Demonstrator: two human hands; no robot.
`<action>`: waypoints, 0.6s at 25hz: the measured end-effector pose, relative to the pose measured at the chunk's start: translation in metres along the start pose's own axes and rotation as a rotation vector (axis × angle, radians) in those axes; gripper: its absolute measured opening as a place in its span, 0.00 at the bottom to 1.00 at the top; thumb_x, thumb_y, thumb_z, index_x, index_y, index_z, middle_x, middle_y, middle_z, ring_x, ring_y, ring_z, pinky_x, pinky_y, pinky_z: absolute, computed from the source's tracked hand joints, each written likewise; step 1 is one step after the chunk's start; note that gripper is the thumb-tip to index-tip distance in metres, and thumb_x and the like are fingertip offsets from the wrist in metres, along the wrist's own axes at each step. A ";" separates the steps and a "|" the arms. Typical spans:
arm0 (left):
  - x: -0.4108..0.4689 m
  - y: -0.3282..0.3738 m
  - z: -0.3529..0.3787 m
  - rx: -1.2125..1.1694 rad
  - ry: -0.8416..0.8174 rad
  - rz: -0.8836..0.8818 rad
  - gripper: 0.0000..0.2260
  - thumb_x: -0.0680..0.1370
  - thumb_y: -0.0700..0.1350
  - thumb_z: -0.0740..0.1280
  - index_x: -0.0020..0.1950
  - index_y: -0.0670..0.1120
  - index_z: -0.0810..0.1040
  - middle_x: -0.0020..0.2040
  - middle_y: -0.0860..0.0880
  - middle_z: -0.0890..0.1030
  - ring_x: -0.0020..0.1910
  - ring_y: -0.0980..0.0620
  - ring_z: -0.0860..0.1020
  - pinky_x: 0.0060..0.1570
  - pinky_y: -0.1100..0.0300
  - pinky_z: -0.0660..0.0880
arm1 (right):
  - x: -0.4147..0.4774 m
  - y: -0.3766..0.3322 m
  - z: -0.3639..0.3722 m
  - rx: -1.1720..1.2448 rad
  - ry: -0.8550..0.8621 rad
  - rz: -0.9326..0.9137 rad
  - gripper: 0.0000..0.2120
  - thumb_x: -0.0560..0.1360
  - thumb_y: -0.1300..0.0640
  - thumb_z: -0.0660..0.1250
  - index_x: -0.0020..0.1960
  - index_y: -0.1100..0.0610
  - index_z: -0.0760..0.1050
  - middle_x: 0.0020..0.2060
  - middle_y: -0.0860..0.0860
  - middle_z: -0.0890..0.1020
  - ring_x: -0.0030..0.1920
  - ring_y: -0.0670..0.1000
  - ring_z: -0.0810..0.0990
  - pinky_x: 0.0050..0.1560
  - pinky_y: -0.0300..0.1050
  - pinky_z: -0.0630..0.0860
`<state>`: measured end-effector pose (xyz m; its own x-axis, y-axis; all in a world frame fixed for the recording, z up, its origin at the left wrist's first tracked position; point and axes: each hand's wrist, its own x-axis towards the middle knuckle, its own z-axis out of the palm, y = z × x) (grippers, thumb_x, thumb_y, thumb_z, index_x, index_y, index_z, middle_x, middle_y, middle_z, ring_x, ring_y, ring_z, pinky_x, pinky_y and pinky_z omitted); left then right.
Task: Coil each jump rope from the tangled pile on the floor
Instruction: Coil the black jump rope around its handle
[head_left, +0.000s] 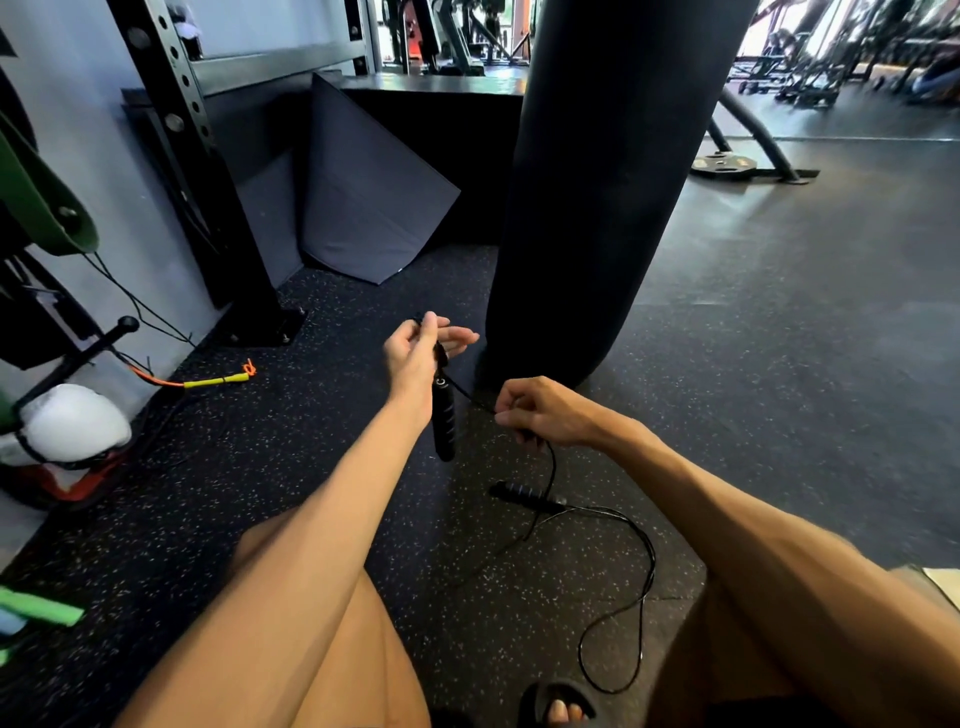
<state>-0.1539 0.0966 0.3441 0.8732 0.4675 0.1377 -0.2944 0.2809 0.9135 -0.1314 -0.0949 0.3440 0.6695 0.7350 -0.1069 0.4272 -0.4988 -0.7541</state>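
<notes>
Speckled black rubber gym floor (311, 467) catches the slack of our thin black jump rope cord (647, 566). One black ribbed handle (444, 423) dangles near-vertical, swivel end up. Our left hand (415, 353) pinches the cord just above it, probably as the coil's anchor. Our right hand (540, 413), nearby, pinches the cord, likely to feed loops. The second black handle (524, 496) lies flat on the floor, cord end pointing right.
</notes>
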 end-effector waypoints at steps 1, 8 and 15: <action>-0.001 -0.002 0.000 0.129 -0.026 0.041 0.11 0.84 0.43 0.59 0.50 0.36 0.74 0.41 0.35 0.83 0.42 0.39 0.84 0.47 0.52 0.82 | 0.001 -0.003 -0.002 -0.055 0.044 -0.067 0.03 0.80 0.58 0.64 0.49 0.57 0.74 0.35 0.53 0.80 0.33 0.50 0.79 0.35 0.46 0.77; -0.011 -0.003 0.007 0.636 -0.364 -0.074 0.13 0.83 0.45 0.62 0.46 0.38 0.79 0.32 0.41 0.81 0.26 0.48 0.79 0.30 0.61 0.76 | 0.000 -0.007 -0.017 -0.190 0.437 -0.305 0.08 0.80 0.55 0.63 0.47 0.56 0.78 0.40 0.49 0.80 0.41 0.47 0.78 0.43 0.46 0.75; -0.024 0.005 0.016 0.445 -0.668 -0.430 0.17 0.85 0.46 0.54 0.47 0.36 0.75 0.26 0.48 0.61 0.24 0.54 0.58 0.29 0.59 0.61 | 0.003 0.000 -0.027 -0.099 0.550 -0.207 0.08 0.78 0.51 0.68 0.45 0.55 0.80 0.38 0.48 0.80 0.36 0.44 0.76 0.38 0.41 0.74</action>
<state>-0.1706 0.0732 0.3513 0.9572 -0.2243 -0.1828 0.1651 -0.0956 0.9816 -0.1127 -0.1053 0.3610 0.7714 0.4891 0.4071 0.6194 -0.4302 -0.6568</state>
